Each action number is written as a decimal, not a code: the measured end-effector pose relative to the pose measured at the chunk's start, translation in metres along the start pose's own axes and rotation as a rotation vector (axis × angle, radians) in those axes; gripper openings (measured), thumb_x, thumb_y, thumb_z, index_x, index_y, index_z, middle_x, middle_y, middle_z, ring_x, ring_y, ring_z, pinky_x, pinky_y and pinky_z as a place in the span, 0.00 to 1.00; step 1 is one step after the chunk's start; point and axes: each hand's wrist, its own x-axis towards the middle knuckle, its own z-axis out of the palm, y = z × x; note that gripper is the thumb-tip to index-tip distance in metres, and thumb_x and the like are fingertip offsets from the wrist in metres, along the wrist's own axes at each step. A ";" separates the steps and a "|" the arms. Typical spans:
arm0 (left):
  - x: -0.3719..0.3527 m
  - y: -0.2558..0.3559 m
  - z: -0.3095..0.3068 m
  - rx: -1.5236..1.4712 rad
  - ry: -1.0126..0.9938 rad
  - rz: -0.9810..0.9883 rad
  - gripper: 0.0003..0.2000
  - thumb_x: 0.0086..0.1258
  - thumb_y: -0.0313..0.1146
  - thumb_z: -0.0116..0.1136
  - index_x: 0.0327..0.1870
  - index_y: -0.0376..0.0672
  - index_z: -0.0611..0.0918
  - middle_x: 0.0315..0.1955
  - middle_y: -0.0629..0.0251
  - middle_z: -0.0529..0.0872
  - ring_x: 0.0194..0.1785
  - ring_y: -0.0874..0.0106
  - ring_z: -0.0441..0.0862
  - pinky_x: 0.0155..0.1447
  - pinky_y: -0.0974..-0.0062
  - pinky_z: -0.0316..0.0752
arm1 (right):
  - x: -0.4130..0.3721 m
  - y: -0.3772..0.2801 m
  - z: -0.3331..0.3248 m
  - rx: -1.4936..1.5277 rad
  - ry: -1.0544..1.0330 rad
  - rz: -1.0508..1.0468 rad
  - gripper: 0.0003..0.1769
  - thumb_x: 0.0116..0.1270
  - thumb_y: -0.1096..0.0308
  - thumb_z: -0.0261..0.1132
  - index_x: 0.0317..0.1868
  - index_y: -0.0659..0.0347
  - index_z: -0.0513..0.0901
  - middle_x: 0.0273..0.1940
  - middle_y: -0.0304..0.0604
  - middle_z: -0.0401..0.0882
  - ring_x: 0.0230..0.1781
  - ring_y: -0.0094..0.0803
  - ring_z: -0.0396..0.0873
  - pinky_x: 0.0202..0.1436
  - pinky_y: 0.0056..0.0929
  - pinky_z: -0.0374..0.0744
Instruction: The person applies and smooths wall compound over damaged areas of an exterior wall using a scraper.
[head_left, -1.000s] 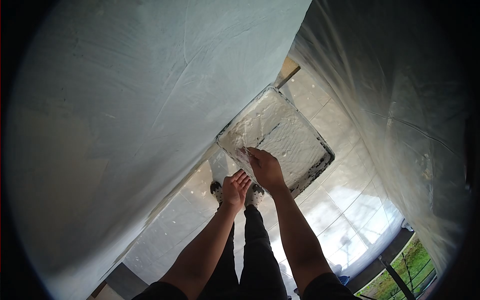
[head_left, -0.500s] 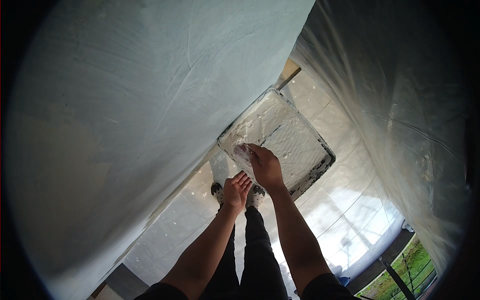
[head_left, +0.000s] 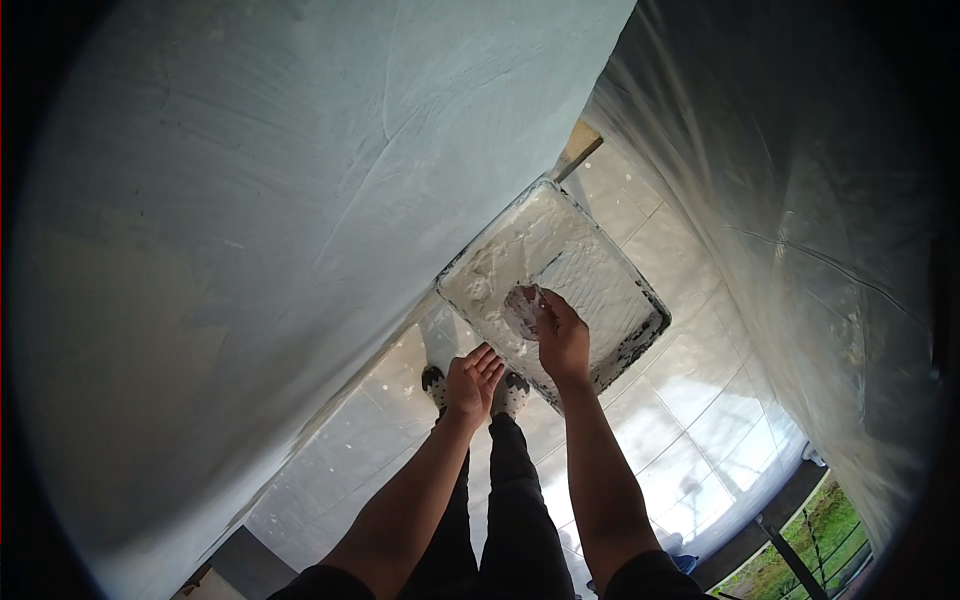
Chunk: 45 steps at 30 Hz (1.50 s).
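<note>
A square tray with dark, crusted edges (head_left: 655, 318) holds a layer of whitish paste. Over its near left part, my right hand (head_left: 563, 335) pinches a flat, paste-smeared scraper (head_left: 521, 312), whose face is just above or on the paste; contact cannot be made out. My left hand (head_left: 474, 384) is beside the tray's near left corner, palm up with fingers stretched out and nothing in it.
A pale, smeared wall (head_left: 280, 180) fills the left side. Translucent plastic sheeting (head_left: 800, 260) hangs on the right. Below are a tiled floor (head_left: 690, 385), my feet in patterned socks (head_left: 513, 395) and a railing by grass (head_left: 830, 530) at the lower right.
My right hand has moved to the right over the tray, taking the scraper with it, and more of the scraper's face shows. My left hand has hardly moved.
</note>
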 end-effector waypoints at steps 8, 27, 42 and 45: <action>-0.003 0.000 0.002 -0.002 -0.024 -0.011 0.33 0.72 0.45 0.42 0.71 0.28 0.71 0.68 0.49 0.76 0.73 0.54 0.71 0.83 0.54 0.58 | -0.003 0.006 0.005 -0.139 -0.202 0.050 0.19 0.75 0.69 0.64 0.63 0.63 0.83 0.51 0.57 0.88 0.50 0.47 0.89 0.53 0.37 0.84; -0.005 0.000 0.002 -0.018 0.009 -0.018 0.31 0.73 0.44 0.40 0.69 0.28 0.73 0.67 0.49 0.77 0.73 0.54 0.71 0.82 0.54 0.59 | -0.024 -0.007 -0.013 -0.047 -0.018 -0.098 0.16 0.73 0.75 0.61 0.59 0.65 0.83 0.47 0.59 0.87 0.48 0.54 0.86 0.52 0.43 0.83; -0.006 0.000 0.003 -0.022 0.012 -0.013 0.30 0.72 0.45 0.41 0.65 0.29 0.76 0.63 0.52 0.80 0.69 0.57 0.74 0.80 0.55 0.62 | -0.015 -0.016 0.008 -0.248 -0.121 -0.174 0.16 0.75 0.70 0.62 0.60 0.62 0.84 0.44 0.55 0.86 0.47 0.52 0.85 0.53 0.44 0.82; -0.004 -0.004 -0.001 -0.046 0.004 -0.021 0.29 0.73 0.44 0.41 0.65 0.29 0.76 0.63 0.52 0.81 0.68 0.57 0.75 0.80 0.55 0.62 | -0.017 -0.017 0.008 -0.220 -0.179 -0.157 0.15 0.75 0.70 0.62 0.59 0.62 0.84 0.46 0.56 0.87 0.48 0.53 0.85 0.53 0.44 0.82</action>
